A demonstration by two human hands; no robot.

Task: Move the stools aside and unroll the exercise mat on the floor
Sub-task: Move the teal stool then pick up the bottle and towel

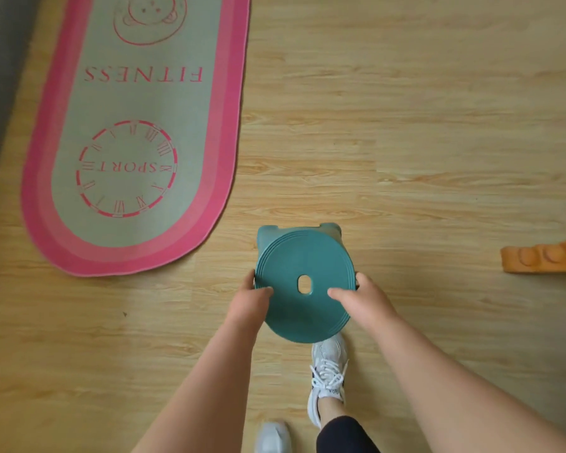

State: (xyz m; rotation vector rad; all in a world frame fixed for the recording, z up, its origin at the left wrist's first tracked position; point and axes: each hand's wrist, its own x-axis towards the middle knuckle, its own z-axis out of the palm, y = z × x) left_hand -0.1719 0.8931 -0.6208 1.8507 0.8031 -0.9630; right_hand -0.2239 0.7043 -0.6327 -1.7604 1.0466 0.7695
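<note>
A round teal plastic stool (pixel 299 256) with a small hole in its seat is held in front of me above the wooden floor. My left hand (pixel 250 300) grips the seat's left rim, thumb on top. My right hand (pixel 361 297) grips the right rim the same way. Two of its legs show at the far side. The exercise mat (pixel 144 103), grey-green with a pink border and the words FITNESS and SPORT, lies flat and unrolled at the upper left, apart from the stool.
My feet in white sneakers (pixel 329 371) stand just below the stool. An orange studded foam object (pixel 543 258) lies at the right edge. A dark grey strip (pixel 0 76) runs along the far left beside the mat. Wooden floor (pixel 406 142) spreads to the right.
</note>
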